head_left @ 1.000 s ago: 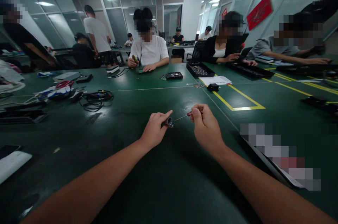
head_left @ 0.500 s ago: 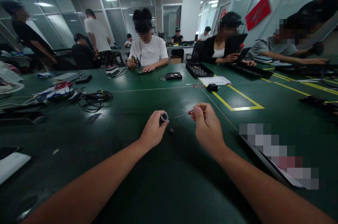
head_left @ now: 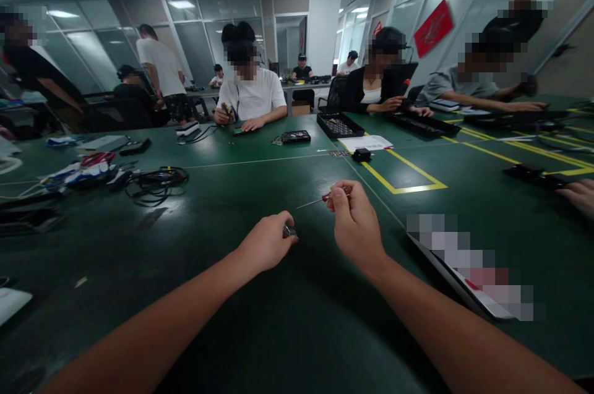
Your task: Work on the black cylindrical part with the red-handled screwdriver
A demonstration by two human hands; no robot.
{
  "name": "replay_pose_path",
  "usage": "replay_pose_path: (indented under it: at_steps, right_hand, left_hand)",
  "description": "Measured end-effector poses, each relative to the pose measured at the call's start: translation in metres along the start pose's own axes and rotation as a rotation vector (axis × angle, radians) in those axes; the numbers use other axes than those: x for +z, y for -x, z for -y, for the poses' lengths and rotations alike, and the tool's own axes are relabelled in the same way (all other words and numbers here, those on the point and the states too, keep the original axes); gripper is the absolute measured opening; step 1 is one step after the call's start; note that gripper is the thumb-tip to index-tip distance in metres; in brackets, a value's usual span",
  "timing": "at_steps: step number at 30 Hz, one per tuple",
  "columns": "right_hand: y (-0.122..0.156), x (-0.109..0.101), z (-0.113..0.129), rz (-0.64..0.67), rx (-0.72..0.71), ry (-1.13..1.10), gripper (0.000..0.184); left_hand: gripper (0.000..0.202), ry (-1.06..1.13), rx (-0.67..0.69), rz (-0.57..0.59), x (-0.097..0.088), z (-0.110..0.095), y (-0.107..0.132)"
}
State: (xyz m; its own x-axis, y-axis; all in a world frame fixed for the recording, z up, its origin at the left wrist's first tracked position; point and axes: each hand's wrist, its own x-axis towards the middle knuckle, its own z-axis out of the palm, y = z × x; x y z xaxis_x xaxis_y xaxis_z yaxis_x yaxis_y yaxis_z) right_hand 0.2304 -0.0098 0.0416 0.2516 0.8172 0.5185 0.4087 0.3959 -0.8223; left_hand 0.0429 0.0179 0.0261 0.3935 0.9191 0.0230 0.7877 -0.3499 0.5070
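My left hand [head_left: 266, 242] is low over the green table, fingers curled and closed. Dark, shiny material [head_left: 289, 231] shows between its thumb and forefinger. It may be the black cylindrical part with a grey ring that the hand held a moment ago, or the small black piece from the table; I cannot tell which. My right hand [head_left: 355, 221] is closed round the reddish handle of a small screwdriver [head_left: 312, 203]. Its thin metal shaft points left, above and apart from my left fingertips.
A tilted white-edged board [head_left: 457, 276] lies right of my right arm. Farther off are a small black block [head_left: 361, 154], a white paper sheet [head_left: 371, 143], a black tray [head_left: 340, 125] and coiled black cables [head_left: 158, 184]. Several people sit across the table; another person's hand [head_left: 580, 196] reaches in at right.
My left hand has lowered to where the small black piece lay and turned, so the cylinder's open ringed end no longer shows. My right hand keeps the screwdriver. The view has shifted slightly.
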Motion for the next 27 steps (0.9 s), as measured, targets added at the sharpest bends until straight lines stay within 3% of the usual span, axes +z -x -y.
replay_pose_path:
  at_steps: [2, 5, 10, 13, 17, 21, 27]
  right_hand:
    - [0.0, 0.001, 0.0, 0.001, -0.006, -0.005, 0.019]
    - [0.0, 0.001, -0.001, 0.0, -0.007, -0.006, 0.019]
    - [0.0, 0.001, -0.002, 0.007, -0.009, -0.014, 0.019]
    - [0.001, 0.001, -0.003, 0.014, -0.001, -0.018, 0.02]
    - [0.001, 0.001, -0.004, 0.031, 0.009, -0.035, 0.02]
    - [0.001, 0.001, -0.005, 0.043, 0.009, -0.042, 0.019]
    - [0.002, 0.002, -0.003, 0.064, 0.004, -0.03, 0.019]
  left_hand:
    - [0.026, -0.04, -0.003, 0.055, 0.002, -0.002, -0.001]
    - [0.016, -0.088, -0.001, 0.114, 0.002, -0.004, -0.004]
    - [0.019, -0.027, 0.007, 0.144, -0.007, 0.001, -0.009]
    - [0.026, 0.127, -0.07, 0.223, -0.016, 0.012, -0.011]
    - [0.026, 0.481, -0.286, 0.303, -0.034, 0.038, -0.011]
    - [0.025, 0.769, -0.424, 0.136, -0.068, 0.076, -0.003]
    - [0.013, 1.048, -0.593, -0.282, -0.134, 0.145, 0.026]
